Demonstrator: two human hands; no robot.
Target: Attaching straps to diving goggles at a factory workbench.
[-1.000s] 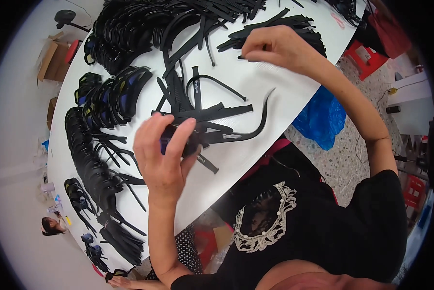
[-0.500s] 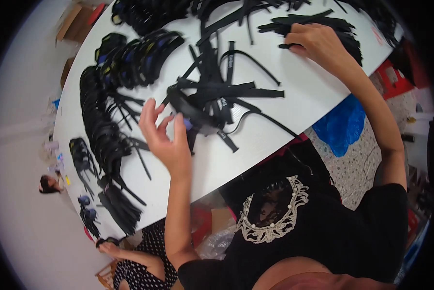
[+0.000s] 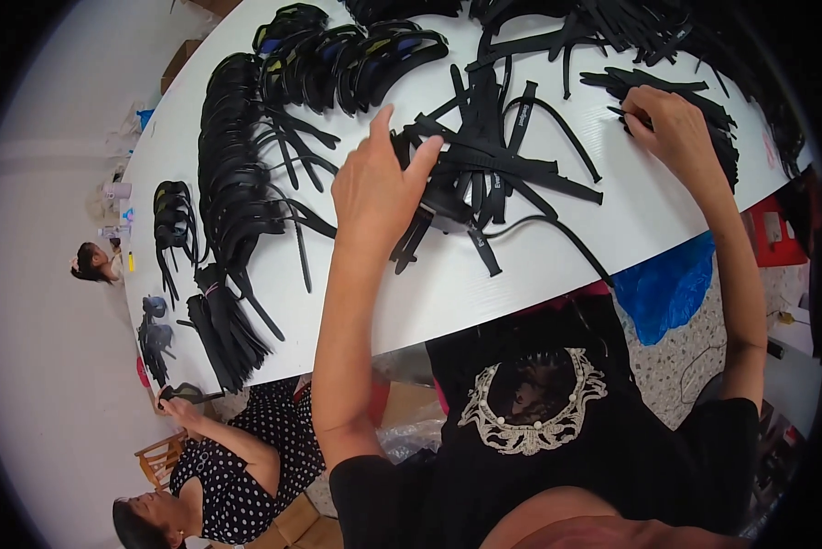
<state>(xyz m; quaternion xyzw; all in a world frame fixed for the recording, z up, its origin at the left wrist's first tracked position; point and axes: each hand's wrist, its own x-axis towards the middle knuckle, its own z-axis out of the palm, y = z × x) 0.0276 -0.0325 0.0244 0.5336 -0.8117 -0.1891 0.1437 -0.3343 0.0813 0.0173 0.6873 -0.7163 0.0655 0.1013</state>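
Observation:
My left hand (image 3: 374, 192), thumb and forefinger spread apart, hovers beside a tangle of black straps (image 3: 512, 169) at the middle of the white table (image 3: 356, 316). A dark goggle-like piece (image 3: 448, 203) lies partly hidden under the straps by my left thumb. At the right, my right hand (image 3: 672, 128) has its fingers curled over a bundle of black straps (image 3: 722, 151). The tip of one strap (image 3: 618, 111) pokes out by its fingertips, which look closed on it.
Rows of black goggle-like pieces (image 3: 232, 165) with straps line the table's left side; more with yellow and blue parts (image 3: 356, 64) lie behind. A strap bundle (image 3: 223, 325) sits near the left edge. A co-worker (image 3: 237, 457) handles a piece there. A blue bag (image 3: 663, 288) hangs below the edge.
The whole view has shifted, so the table's contents sit further right. My left hand has turned and its fingers have straightened. My right hand stays at the strap bundle.

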